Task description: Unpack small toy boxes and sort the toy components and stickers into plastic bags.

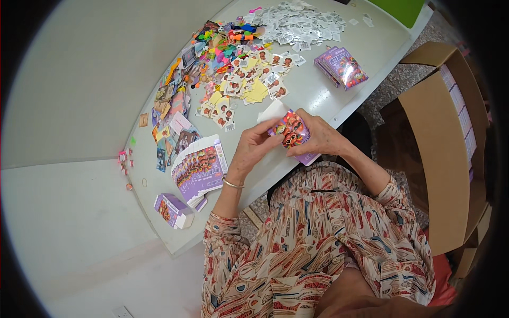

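Both my hands grip a small purple printed carton (295,130) at the table's near edge. Its white end flap (272,112) stands out on the far left side. My left hand (259,143) has thumb and fingers closed on the carton's left edge, near the flap. Wrapped round the right side is my right hand (320,137), its thumb across the printed front. Left of my hands lies a fanned stack of flat purple cartons (199,172). Beside that stack, a formed purple box (174,211) rests near the table's corner.
Small printed sticker cards (246,79), colourful little toys (222,50) and silvery sachets (302,24) lie heaped across the table. Picture cards (177,124) spread along the wall side. Filled purple boxes (342,66) sit at right. An opened cardboard box (435,159) with purple packages stands right.
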Demonstrator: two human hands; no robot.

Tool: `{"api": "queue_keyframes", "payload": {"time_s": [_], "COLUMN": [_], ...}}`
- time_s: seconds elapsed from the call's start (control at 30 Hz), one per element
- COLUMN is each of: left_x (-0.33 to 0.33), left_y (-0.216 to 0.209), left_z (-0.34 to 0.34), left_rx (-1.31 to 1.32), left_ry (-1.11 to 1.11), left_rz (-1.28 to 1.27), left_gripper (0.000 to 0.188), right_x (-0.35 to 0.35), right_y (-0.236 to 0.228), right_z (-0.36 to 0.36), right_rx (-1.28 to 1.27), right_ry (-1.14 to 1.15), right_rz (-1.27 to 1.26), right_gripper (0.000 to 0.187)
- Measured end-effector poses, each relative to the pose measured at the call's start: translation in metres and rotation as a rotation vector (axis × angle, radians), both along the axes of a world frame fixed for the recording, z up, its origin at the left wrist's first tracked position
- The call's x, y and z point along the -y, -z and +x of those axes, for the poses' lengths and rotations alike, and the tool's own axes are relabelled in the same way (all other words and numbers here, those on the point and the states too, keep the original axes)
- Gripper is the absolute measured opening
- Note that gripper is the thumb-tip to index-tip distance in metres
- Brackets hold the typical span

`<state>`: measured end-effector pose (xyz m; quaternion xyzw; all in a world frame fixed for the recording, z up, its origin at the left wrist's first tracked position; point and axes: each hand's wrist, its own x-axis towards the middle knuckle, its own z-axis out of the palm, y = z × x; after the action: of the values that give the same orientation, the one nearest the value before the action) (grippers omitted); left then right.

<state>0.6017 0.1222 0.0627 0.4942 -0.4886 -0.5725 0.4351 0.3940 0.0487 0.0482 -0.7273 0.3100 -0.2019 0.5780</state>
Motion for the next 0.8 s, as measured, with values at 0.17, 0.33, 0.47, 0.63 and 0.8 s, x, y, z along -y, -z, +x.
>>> {"api": "queue_keyframes", "payload": {"time_s": [0.17,0.33,0.47,0.63,0.8], "left_x": [0.007,0.003,0.001,-0.005,-0.003], "left_y": [-0.019,-0.007,-0.007,-0.002,-0.007], "left_z": [0.0,0.004,-0.007,-0.033,-0.041], "left_rx": [0.07,0.346,0.589,0.604,0.534], "left_ry": [0.091,0.225,0.186,0.024,-0.092], "left_rz": [-0.078,-0.05,-0.181,-0.294,-0.276], "left_gripper": [0.065,0.066,0.058,0.047,0.041], "right_x": [0.0,-0.002,0.0,0.002,-0.003], "right_y": [-0.009,0.001,0.007,0.02,0.025], "right_z": [-0.002,-0.003,-0.005,-0.008,-0.008], "right_rx": [-0.186,-0.109,-0.054,0.046,0.015], "right_ry": [-0.103,-0.078,-0.06,-0.084,0.079], "right_rz": [-0.083,-0.088,-0.147,-0.083,-0.218], "right_gripper": [0.078,0.076,0.069,0.071,0.083]}}
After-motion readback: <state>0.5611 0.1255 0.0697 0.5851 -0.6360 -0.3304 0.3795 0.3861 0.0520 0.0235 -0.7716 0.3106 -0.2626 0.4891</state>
